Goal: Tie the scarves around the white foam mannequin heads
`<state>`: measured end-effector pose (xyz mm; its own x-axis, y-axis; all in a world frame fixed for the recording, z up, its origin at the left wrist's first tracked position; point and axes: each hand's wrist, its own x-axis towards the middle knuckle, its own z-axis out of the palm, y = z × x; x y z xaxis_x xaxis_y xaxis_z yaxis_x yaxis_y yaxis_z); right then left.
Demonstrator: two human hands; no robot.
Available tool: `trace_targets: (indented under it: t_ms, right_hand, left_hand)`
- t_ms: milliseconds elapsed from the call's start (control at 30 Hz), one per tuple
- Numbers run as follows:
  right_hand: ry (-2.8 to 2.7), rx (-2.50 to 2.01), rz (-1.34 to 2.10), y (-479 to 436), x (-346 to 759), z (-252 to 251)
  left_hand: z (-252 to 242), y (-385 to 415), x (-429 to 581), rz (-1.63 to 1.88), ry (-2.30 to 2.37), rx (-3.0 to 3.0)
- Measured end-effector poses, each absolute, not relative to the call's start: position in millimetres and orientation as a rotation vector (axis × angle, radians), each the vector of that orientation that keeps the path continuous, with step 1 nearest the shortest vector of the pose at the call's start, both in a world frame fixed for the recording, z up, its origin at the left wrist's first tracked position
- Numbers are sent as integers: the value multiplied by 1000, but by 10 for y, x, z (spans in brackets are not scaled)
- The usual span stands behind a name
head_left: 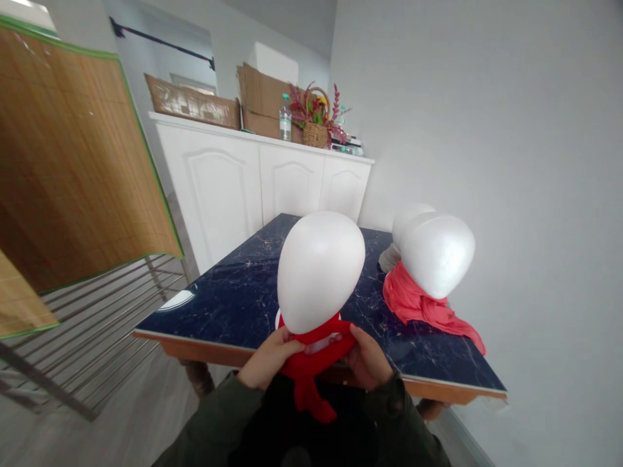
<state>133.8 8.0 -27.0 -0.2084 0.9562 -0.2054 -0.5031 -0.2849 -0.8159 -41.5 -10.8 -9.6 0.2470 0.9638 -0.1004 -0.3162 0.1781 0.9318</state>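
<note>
A white foam mannequin head (318,269) stands at the near edge of the dark marble table (233,298), its back towards me. A red scarf (311,370) is wrapped round its neck, and its ends hang down over the table edge. My left hand (267,363) and my right hand (370,360) both grip the scarf at the back of the neck, fingers closed on the cloth.
A second foam head (438,253) with a coral-red scarf (423,308) stands to the right by the wall, a third head (406,217) behind it. White cabinets (263,181) at the back carry cardboard boxes, a bottle and a flower basket (316,123). A bamboo blind (73,155) hangs left.
</note>
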Motion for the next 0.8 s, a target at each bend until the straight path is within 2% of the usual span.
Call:
trace_targets:
  t_ms: [200, 333, 467, 633, 733, 800]
  right_hand:
    - [-902, -1032, 1482, 236, 1433, -380]
    - [-1238, -1177, 980, 334, 1505, -381]
    - [-1549, -1339, 512, 355, 1471, -385]
    - [-1778, -1149, 158, 55, 1191, -448]
    - [-1922, -1002, 52, -198, 1044, -431]
    - [-1974, -970, 117, -296, 994, -389]
  left_hand:
    - [49, 69, -793, 1192, 598, 354]
    - [100, 15, -952, 1213, 394, 0]
    - [90, -194, -788, 1259, 349, -94]
    - [72, -358, -407, 1285, 276, -28]
    - [67, -350, -275, 1258, 236, -12]
    - [64, -325, -238, 1250, 211, -23]
